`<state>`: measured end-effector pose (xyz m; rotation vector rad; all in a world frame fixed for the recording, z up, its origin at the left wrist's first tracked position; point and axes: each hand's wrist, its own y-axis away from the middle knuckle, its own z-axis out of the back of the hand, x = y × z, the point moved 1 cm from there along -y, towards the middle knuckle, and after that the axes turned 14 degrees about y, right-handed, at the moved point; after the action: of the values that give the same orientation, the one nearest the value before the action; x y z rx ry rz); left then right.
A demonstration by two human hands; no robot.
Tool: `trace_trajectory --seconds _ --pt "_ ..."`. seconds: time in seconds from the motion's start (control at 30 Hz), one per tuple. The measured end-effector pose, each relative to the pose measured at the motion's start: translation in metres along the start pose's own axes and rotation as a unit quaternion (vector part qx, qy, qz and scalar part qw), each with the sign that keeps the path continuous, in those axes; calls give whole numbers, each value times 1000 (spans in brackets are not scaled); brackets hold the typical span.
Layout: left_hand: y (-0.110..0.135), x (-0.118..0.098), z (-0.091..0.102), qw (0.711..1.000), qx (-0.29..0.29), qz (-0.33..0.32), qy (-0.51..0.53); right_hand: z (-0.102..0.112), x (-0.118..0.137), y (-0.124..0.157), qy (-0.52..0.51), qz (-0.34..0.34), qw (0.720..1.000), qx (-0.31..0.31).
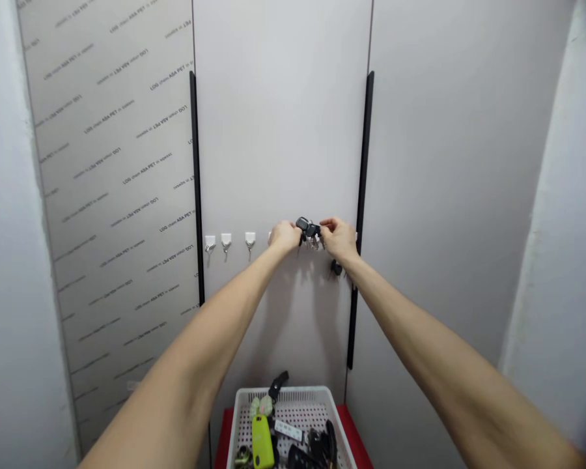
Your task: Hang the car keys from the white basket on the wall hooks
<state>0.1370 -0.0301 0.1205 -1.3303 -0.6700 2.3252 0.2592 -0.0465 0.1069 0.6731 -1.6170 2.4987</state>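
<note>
A bunch of keys with black fobs (306,228) is held up in front of the light cabinet door, between my two hands. My left hand (285,236) pinches it from the left side. My right hand (339,239) has its fingers closed on the right end. Silvery metal parts dangle under the fobs; the hook behind them is mostly hidden, so I cannot tell whether the bunch is hung on it. Just below my right hand hangs another dark key fob (336,268). Left of my hands, white hooks (250,240) are fixed to the door in a row.
Below stands a white perforated basket (283,392) on a red surface (352,438). Inside lie a yellow-green case (262,441), a white remote-like piece (288,430) and several dark items. Long black handles (364,169) edge the door; printed film covers the left panel (117,195).
</note>
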Motion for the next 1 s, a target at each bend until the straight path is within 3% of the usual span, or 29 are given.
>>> trace_trajectory --seconds 0.1,0.2,0.27,0.37,0.5,0.6,0.7,0.77,0.83,0.9,1.0 --pt "24 13 -8 997 68 -41 -25 2 -10 31 3 34 998 59" --pt "71 47 -21 983 165 -60 -62 -1 -30 93 6 84 981 176" --pt "108 76 -34 969 227 -32 -91 -7 -44 145 5 87 957 278" --pt "161 116 -53 949 289 29 -122 -17 -62 220 -16 82 925 371" --pt "209 148 -74 936 316 70 -135 -27 -79 286 2 44 907 418" --pt "229 161 -83 931 322 95 -144 -32 -87 309 -3 41 898 438" --pt "232 165 -86 924 332 91 -165 -28 -94 298 -12 34 893 448" --pt "219 160 -85 921 340 89 -168 -20 -97 266 -9 19 915 404" --pt "193 144 -83 933 323 75 -140 -7 -99 216 4 -7 952 305" --pt "157 121 -82 960 268 49 -67 6 -101 161 16 -56 981 185" --pt "103 80 -88 986 161 41 27 17 -103 95 61 -121 988 75"
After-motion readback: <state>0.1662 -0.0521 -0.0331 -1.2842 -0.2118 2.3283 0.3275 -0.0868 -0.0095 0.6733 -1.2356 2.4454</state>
